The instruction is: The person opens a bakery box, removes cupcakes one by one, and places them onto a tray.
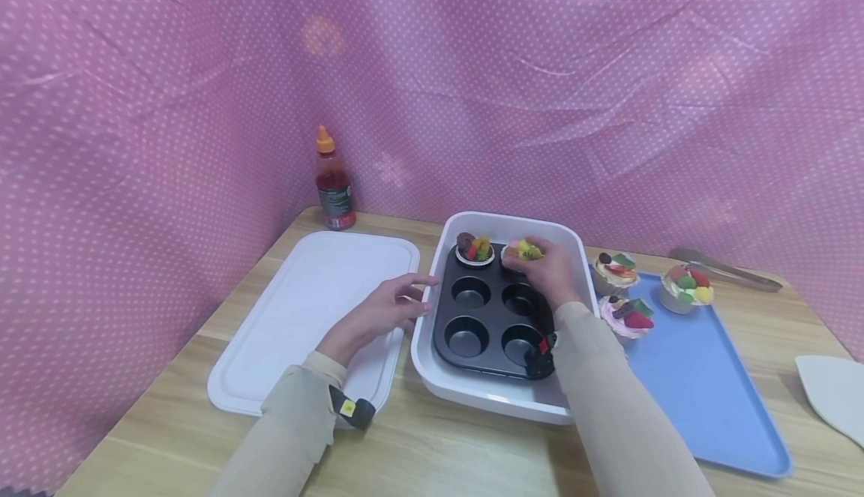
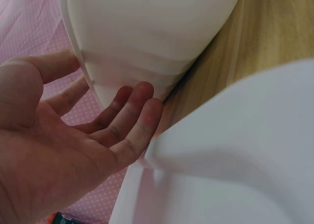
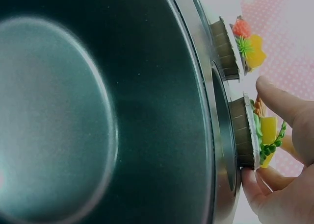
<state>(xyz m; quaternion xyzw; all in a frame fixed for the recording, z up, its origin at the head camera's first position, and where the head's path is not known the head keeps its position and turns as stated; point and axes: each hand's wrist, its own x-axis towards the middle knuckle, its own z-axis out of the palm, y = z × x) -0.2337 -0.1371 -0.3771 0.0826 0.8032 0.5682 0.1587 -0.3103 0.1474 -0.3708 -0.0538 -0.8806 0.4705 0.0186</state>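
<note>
A black muffin pan (image 1: 495, 315) lies inside a deep white bin (image 1: 472, 396). At the pan's far right cup, my right hand (image 1: 550, 268) holds a fruit-topped cupcake (image 1: 525, 250) between thumb and fingers. Seen from the right wrist, this cupcake (image 3: 245, 133) in its pleated cup sits tilted to that view at the hollow's mouth, fingertips against its lower side. A second cupcake (image 1: 475, 250) stands in the far left cup. My left hand (image 1: 381, 306) is at the bin's left side, its fingers loosely bent near the wall (image 2: 142, 33) and rim; firm contact is unclear.
Left of the bin lies a white lid (image 1: 313, 294), with a sauce bottle (image 1: 335, 190) behind it. To the right, a blue tray (image 1: 702, 384) bears several cupcakes (image 1: 686, 288) at its far end. Tongs (image 1: 725, 269) and a white board (image 1: 833, 396) lie farther right.
</note>
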